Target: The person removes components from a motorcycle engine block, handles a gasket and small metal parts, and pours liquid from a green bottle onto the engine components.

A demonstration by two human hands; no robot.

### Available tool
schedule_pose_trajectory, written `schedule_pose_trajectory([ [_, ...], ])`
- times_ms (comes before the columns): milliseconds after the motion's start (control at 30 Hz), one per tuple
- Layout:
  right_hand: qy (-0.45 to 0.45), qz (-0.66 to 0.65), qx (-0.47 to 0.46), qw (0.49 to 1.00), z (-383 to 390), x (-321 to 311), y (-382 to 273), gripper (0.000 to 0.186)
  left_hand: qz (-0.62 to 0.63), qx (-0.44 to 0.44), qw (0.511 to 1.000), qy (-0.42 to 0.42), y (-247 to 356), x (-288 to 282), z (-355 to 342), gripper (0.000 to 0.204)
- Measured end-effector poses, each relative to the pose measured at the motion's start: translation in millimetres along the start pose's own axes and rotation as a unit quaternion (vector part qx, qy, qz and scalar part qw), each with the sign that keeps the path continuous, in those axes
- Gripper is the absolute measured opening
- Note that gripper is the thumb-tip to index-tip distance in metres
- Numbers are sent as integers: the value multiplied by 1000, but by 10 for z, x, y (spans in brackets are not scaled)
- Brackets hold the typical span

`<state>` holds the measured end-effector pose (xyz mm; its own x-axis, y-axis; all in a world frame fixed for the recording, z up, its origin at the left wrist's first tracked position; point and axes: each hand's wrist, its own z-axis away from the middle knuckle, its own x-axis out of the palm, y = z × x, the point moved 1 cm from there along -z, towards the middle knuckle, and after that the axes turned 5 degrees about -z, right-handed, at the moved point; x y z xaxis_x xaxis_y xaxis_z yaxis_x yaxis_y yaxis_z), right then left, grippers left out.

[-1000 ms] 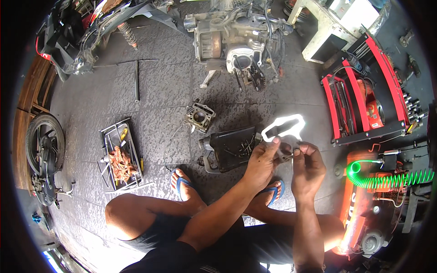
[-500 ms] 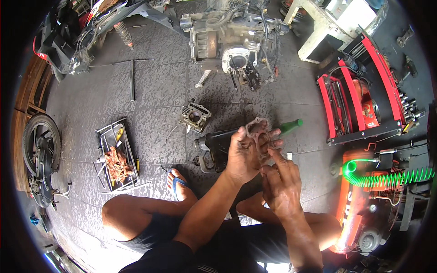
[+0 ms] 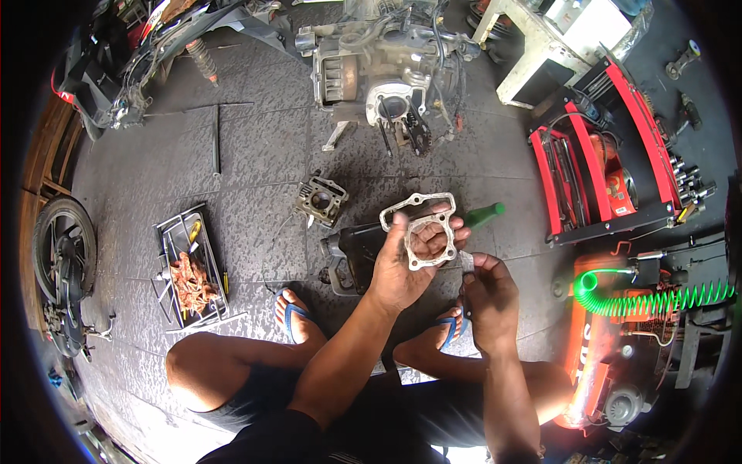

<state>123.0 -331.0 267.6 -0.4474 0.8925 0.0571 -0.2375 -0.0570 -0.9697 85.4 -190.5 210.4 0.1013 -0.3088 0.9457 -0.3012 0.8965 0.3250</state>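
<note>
My left hand [image 3: 398, 263] is closed on a flat pale metal gasket [image 3: 430, 242] with a large round opening, held face up over its palm and fingers. Just right of it my right hand [image 3: 491, 298] grips a thin flat metal blade [image 3: 468, 261], its end beside the gasket's lower right edge. Behind my hands a black plastic container [image 3: 349, 271] lies on the floor, with a green bottle-like object [image 3: 485, 213] to its right. A metal cylinder block [image 3: 321, 199] sits on the tiles beyond.
An engine [image 3: 371, 69] stands ahead. A tray of rags and tools [image 3: 182, 240] and a wheel [image 3: 66, 232] lie left, motorbike bodywork [image 3: 154, 46] behind. At right are a white stand [image 3: 514, 73], red-and-black tool trolley [image 3: 621, 100] and orange compressor [image 3: 580, 348] with green coiled hose [image 3: 657, 298].
The gasket has come lower, turned flatter and now shows its round opening. My right hand has drawn slightly right, and the blade in it now shows clearly beside the gasket.
</note>
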Motion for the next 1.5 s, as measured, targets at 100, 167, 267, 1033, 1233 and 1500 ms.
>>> schedule_pose_trajectory([
  [100,74,80,-103,989,-49,36,149,15,-3,25,999,-30,-12,32,8,79],
  [167,70,140,-168,973,-38,58,221,11,-15,23,1000,4,-58,98,35,81],
  [267,22,206,-217,954,47,152,251,8,-23,27,999,17,-131,87,42,86],
  [1033,-36,267,-278,922,194,312,-48,12,61,61,996,-9,-130,267,111,109],
  [1233,-24,307,-356,882,117,306,-82,13,71,61,995,-37,-166,332,149,100],
  [1500,92,307,-305,897,-16,354,-196,13,44,81,996,12,-314,400,217,90],
])
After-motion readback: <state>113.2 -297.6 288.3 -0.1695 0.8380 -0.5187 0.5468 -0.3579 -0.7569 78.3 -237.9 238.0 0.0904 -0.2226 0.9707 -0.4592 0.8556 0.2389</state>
